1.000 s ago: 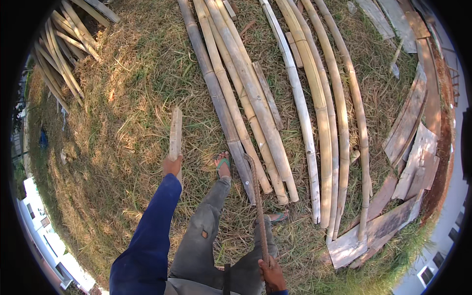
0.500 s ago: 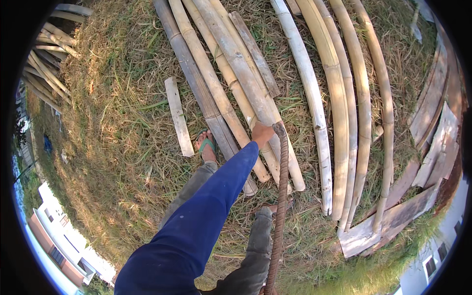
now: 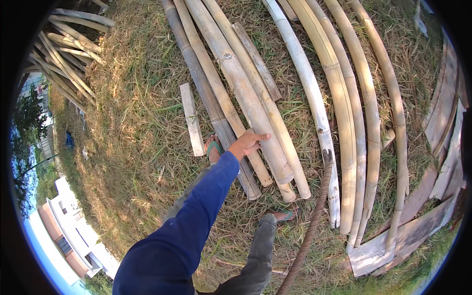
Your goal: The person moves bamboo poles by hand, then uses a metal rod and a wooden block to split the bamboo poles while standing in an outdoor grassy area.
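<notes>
My left hand [image 3: 249, 143] reaches in a blue sleeve to a thick bamboo pole [image 3: 251, 108] and closes on its side near the near end; some fingers are hidden. That pole lies on other bamboo poles, with a yellowish bamboo pole [image 3: 282, 132] along its right side and a grey, weathered bamboo pole [image 3: 212, 110] to the left. A rusty ribbed steel bar [image 3: 313, 216] with a notched tip rises from the lower edge. Its tip overlaps a whitish bamboo pole [image 3: 314, 98]. My right hand is out of view, and the bar's lower end is cut off.
Several long bamboo poles [image 3: 344, 98] lie on the right, beside weathered boards [image 3: 373, 258]. A short wooden plank [image 3: 191, 118] lies near my left foot [image 3: 214, 147], which wears a green sandal. More bamboo [image 3: 61, 64] is piled at far left on dry grass [image 3: 142, 147].
The steel bar's tip has swung right, away from my left hand and the thick pole. My left hand has moved slightly left, and the thick pole has shifted. The view has moved a little.
</notes>
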`<action>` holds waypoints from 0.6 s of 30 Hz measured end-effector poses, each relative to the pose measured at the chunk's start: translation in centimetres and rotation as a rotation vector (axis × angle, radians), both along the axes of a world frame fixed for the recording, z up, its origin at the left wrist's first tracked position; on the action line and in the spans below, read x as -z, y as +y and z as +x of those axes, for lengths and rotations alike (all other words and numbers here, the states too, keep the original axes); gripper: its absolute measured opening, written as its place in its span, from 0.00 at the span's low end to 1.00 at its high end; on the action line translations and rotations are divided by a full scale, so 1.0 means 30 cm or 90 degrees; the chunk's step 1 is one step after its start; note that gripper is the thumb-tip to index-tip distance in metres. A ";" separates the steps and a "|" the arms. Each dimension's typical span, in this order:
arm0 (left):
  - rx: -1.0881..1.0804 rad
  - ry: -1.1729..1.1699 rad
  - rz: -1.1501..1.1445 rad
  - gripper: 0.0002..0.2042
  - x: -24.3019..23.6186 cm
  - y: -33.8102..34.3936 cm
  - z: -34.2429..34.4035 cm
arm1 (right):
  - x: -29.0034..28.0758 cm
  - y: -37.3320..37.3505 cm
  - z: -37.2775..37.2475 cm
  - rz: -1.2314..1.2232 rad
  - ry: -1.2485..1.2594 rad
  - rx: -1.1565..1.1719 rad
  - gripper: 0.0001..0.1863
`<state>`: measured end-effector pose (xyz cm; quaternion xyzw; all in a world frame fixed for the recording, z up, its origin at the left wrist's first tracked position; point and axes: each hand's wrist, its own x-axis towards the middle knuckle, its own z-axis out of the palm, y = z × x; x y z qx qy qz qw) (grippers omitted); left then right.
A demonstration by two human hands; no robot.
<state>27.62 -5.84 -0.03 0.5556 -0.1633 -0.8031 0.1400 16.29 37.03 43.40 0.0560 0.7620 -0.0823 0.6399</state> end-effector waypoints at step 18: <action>0.155 -0.981 -0.200 0.40 0.183 0.124 -0.037 | 0.106 -0.245 -0.106 0.141 -0.121 0.122 0.22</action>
